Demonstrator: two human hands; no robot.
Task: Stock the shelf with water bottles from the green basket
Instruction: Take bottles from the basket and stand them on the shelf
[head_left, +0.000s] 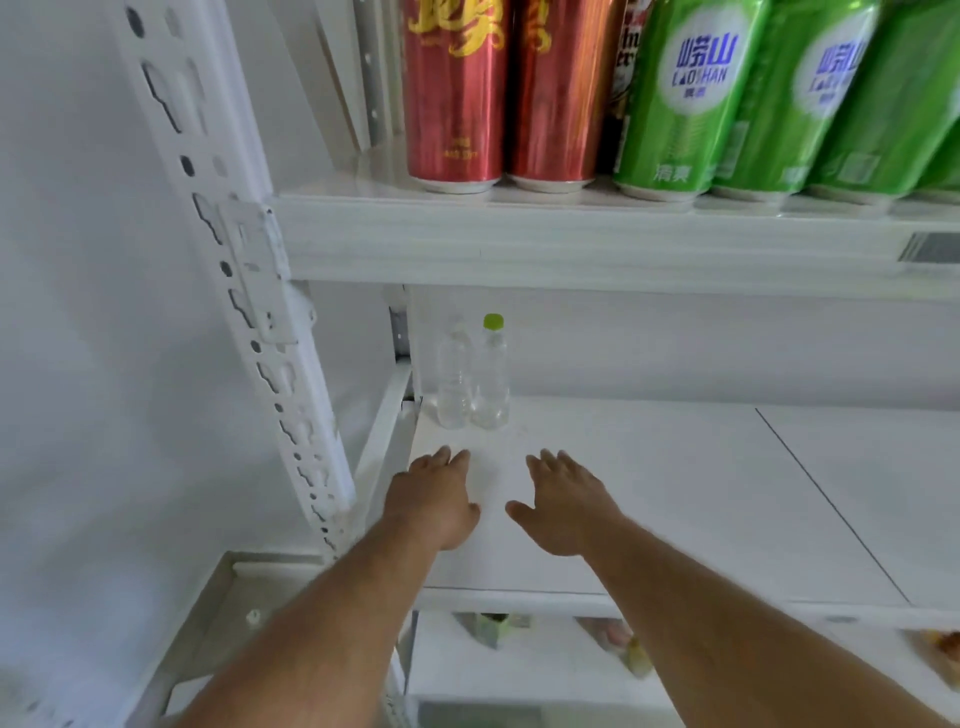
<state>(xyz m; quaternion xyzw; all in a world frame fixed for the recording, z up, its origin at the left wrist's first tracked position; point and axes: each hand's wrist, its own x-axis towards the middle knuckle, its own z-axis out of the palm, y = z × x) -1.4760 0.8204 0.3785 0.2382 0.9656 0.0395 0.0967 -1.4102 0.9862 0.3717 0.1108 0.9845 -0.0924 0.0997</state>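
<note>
Two clear water bottles stand upright side by side at the back left corner of the white middle shelf (675, 493): one with a pale cap (453, 384) and one with a green cap (491, 379). My left hand (434, 501) and my right hand (563, 504) reach over the shelf just in front of the bottles, a short gap away. Both hands have fingers apart and hold nothing. The green basket is not in view.
The shelf above (571, 239) carries red cans (454, 93) and green cans (685, 98) in a row. A white perforated upright (249, 291) stands on the left. A lower shelf (519, 665) holds some blurred packets.
</note>
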